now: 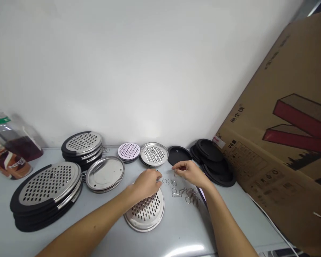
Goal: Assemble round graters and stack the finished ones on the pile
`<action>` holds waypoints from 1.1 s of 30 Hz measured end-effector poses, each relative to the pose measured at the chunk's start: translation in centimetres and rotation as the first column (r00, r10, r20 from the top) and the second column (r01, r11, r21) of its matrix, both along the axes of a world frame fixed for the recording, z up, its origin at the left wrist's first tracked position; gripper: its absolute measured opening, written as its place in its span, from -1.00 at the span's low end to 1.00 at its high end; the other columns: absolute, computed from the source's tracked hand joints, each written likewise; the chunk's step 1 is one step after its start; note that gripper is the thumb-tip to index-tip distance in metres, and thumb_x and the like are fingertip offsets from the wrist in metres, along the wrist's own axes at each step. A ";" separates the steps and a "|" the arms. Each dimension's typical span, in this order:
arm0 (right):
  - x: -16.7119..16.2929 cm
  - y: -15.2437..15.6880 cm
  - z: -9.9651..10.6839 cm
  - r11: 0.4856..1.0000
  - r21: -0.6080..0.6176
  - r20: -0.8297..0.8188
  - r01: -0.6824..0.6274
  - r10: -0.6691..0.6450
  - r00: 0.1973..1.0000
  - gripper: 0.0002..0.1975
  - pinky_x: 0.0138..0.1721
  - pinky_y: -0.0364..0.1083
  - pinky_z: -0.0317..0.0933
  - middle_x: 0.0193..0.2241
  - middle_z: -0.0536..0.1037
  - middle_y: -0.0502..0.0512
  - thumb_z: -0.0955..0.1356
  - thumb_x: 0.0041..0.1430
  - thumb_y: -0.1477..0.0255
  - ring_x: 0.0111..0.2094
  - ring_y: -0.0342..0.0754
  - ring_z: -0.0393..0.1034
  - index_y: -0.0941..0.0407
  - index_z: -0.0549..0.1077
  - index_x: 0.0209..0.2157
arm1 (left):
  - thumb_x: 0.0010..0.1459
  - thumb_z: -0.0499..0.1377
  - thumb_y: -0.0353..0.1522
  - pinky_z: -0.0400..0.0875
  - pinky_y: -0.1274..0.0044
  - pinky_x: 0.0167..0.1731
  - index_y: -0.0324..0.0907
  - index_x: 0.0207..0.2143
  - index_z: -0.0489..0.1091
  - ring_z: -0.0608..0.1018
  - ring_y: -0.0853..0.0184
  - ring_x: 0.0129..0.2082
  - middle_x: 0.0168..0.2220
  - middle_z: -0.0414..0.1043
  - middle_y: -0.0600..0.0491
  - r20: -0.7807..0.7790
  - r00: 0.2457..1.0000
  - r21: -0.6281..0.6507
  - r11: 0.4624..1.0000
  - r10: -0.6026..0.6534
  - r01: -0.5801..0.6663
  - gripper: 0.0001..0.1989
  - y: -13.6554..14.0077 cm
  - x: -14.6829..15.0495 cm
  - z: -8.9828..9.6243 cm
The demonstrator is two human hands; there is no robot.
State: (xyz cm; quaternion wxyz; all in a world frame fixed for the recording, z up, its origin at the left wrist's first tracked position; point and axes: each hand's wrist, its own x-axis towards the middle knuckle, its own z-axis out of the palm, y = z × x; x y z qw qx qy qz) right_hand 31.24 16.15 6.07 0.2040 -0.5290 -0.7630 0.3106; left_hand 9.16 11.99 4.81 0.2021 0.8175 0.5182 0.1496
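Observation:
My left hand point(147, 182) is over the far edge of a round perforated metal grater plate point(147, 212). Its fingers are curled, and I cannot make out what they hold, if anything. To its right, my right hand point(189, 172) pinches a small shiny metal piece point(175, 174) between thumb and fingertips, just above the table. Several loose metal split rings point(169, 181) lie between the hands. A small heap of rings with metal clips point(188, 195) is on the table below my right hand, partly hidden by the forearm.
Stacked black-rimmed graters point(49, 185) and another stack point(82, 142) stand left, near metal discs point(105, 173). A purple grater disc point(128, 151), a metal grater point(154, 154) and black rings point(214, 157) line the wall. Bottle point(16, 139) and jar point(9, 162) stand far left; a cardboard box point(270, 150) leans right.

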 end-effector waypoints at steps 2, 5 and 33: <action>-0.2 0.1 -0.2 0.992 -0.120 -0.276 -0.033 -0.002 0.961 -0.73 -0.47 -0.15 0.20 -0.53 0.54 0.04 0.39 0.06 0.31 -0.53 -0.12 0.34 0.21 0.58 -0.27 | 0.11 0.22 -0.33 0.41 0.43 -0.27 -0.17 -0.32 0.54 0.59 0.13 -0.27 -0.28 0.57 -0.08 -0.021 0.999 -0.035 0.999 0.037 -0.037 -0.87 0.9 1.1 -0.1; -0.8 0.0 -0.6 0.974 -0.199 -0.518 -0.108 -0.011 0.855 -0.66 -0.48 -0.14 0.20 -0.55 0.51 0.01 0.47 -0.02 0.25 -0.56 -0.15 0.29 0.19 0.58 -0.26 | 0.03 0.28 -0.33 0.41 0.41 -0.28 -0.17 -0.32 0.56 0.60 0.08 -0.26 -0.30 0.59 -0.11 -0.035 0.996 -0.074 0.993 0.087 -0.090 -0.85 1.6 2.2 -0.1; -8.1 -3.7 -2.2 0.937 -0.317 -0.674 -0.148 -0.113 0.730 -0.66 -0.44 -0.10 0.22 -0.58 0.50 -0.01 0.50 -0.04 0.23 -0.57 -0.16 0.30 0.16 0.61 -0.25 | 0.10 0.28 -0.27 0.47 0.52 -0.31 -0.23 -0.25 0.49 0.58 0.33 -0.38 -0.33 0.54 0.02 0.783 0.483 -0.424 0.905 0.392 -0.048 -0.78 -2.9 -5.3 0.5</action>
